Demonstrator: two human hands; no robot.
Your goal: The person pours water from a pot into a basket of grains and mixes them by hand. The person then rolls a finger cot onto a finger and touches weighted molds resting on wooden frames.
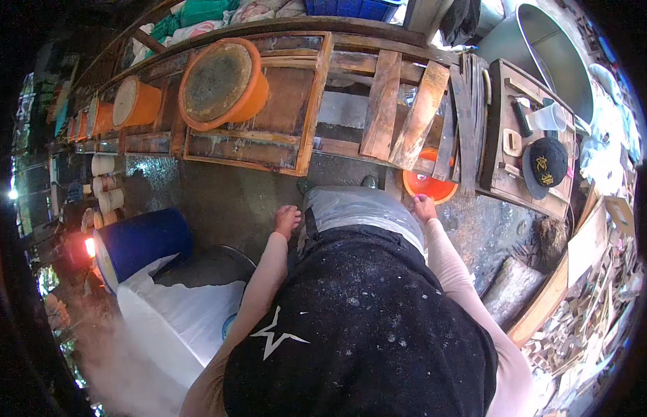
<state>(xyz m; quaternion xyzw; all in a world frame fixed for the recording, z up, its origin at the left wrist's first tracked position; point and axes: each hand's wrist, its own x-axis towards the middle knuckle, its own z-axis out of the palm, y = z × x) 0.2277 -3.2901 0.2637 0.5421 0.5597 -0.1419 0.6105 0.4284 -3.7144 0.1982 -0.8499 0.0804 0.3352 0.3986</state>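
Note:
My left hand (287,219) hangs to the left of the translucent plastic apron (365,207), its fingers curled and nothing visible in them. On the other side, my right hand (424,207) is by the apron's right edge with fingers pressed together; anything between them is too small to make out. Just beyond it lies an orange basin (429,186), partly under wooden slats (419,115). A large orange tub with a grey top (219,85) stands on the wooden bench frame (306,118) ahead.
More orange tubs (136,103) line the bench to the left. A blue barrel (146,243) and white sheet (174,316) are at lower left, near a glowing fire (91,247). Right: a black cap (546,167) on a wooden table (501,128), a metal drum (556,52), a log (511,288).

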